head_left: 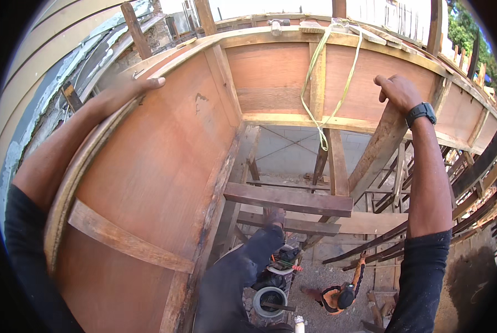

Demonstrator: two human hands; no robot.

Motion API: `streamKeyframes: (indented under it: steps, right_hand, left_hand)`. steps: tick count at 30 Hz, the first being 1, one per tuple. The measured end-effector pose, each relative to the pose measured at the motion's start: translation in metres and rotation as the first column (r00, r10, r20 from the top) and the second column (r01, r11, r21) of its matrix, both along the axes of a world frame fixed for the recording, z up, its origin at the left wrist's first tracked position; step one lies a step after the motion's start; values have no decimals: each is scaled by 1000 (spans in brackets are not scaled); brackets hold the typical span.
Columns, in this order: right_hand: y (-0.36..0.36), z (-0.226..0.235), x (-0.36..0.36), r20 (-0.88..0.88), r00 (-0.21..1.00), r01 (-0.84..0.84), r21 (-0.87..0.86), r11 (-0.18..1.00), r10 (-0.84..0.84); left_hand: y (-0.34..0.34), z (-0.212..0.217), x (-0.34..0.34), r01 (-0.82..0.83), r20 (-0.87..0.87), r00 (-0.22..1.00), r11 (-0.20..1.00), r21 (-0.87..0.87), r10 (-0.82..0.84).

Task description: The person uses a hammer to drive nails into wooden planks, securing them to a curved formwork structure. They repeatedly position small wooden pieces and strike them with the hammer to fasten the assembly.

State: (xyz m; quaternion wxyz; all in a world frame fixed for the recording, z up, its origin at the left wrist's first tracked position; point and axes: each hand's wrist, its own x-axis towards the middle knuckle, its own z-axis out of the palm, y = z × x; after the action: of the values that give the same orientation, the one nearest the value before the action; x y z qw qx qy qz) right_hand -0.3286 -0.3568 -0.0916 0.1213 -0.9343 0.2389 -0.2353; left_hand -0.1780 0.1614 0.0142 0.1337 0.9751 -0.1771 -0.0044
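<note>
Plywood formwork walls [165, 155] box in the scaffold, where the left hand [127, 90] lies flat, fingers together, on the curved rim at ten o'clock, and the right hand [397, 91] wraps a slanted timber brace [377, 152] at two o'clock, likely stiff, heavy, best gripped high.

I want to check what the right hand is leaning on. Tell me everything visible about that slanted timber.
The slanted timber is a rough, weathered wooden plank, pale brown and worn along its edges. It leans diagonally from lower left up to upper right inside the plywood formwork. The right hand, with a black wristwatch, grips its top end.
</note>
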Motion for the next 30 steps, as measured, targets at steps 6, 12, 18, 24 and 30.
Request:
streamKeyframes:
  steps: [6, 12, 18, 24, 30]
  right_hand:
    - [14, -7, -21, 218, 975, -43, -42, 998, 51]
    - [59, 15, -8, 108, 994, -47, 126, 991, 34]
    - [28, 25, -29, -45, 995, 94, 112, 989, -90]
    - [34, 39, 0, -184, 982, 85, 192, 978, -49]
    - [-6, 11, -50, -391, 919, 124, 171, 977, -48]
  left_hand:
    - [-8, -13, 6, -206, 12, 978, 975, -79, 207]
    - [15, 34, -14, -329, -87, 944, 931, -156, 319]
    - [-16, 13, 13, -229, -163, 966, 957, -177, 201]
    - [26, 6, -37, -462, -178, 876, 886, -37, 449]
    - [8, 20, -8, -460, -395, 827, 885, -70, 399]
